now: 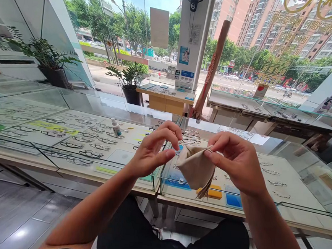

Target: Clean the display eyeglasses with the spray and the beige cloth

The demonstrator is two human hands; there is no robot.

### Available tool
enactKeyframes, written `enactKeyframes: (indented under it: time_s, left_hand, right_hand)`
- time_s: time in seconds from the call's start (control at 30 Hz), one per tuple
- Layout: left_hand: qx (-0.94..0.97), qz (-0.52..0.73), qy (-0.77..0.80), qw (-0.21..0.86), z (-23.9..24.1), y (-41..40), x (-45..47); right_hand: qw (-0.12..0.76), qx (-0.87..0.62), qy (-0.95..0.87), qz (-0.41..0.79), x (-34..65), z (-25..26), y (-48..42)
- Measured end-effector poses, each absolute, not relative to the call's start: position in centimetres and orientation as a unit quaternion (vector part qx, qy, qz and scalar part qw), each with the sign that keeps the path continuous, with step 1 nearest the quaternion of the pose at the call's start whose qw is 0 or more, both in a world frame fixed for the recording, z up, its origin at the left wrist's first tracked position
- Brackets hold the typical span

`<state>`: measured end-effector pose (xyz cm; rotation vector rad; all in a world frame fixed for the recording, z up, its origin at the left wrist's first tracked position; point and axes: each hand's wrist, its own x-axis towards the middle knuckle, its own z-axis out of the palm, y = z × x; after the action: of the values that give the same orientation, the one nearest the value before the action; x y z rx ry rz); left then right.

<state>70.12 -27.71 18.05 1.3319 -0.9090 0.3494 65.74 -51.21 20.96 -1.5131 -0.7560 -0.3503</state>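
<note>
A beige cloth pouch (194, 168) with a dark drawstring tassel (205, 189) hangs above the glass counter, its mouth partly open toward the top. My right hand (234, 158) pinches the pouch's upper right edge between thumb and fingers. Just left of the pouch is my left hand (156, 148), its thumb and curled fingers apart, with nothing visible between them. What lies inside the pouch, if anything, is hidden.
The glass display counter (129, 157) holds rows of eyeglasses (91, 154). A small white spray bottle (115, 128) stands on it to the left. An orange case (214, 191) and a blue case (234, 200) lie beneath the glass. Potted plants (132, 93) stand beyond.
</note>
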Motion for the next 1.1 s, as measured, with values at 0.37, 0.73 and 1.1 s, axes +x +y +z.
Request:
enactKeyframes:
  time_s: [0.37, 0.73, 1.1]
  left_hand:
    - [0.711, 0.093, -0.527, 0.455, 21.4, -26.0, 69.6]
    - [0.735, 0.155, -0.611, 0.250, 23.1, -26.6, 68.5]
    - [0.762, 0.170, -0.439, 0.445, 21.4, -26.5, 70.0]
  right_hand:
    - [0.587, -0.704, -0.380, -0.125, 66.2, 23.2, -53.7]
    - [0.614, -0.690, -0.372, -0.095, 66.5, 23.0, -54.8]
    - [0.693, -0.668, -0.260, -0.072, 69.0, 20.9, -56.0]
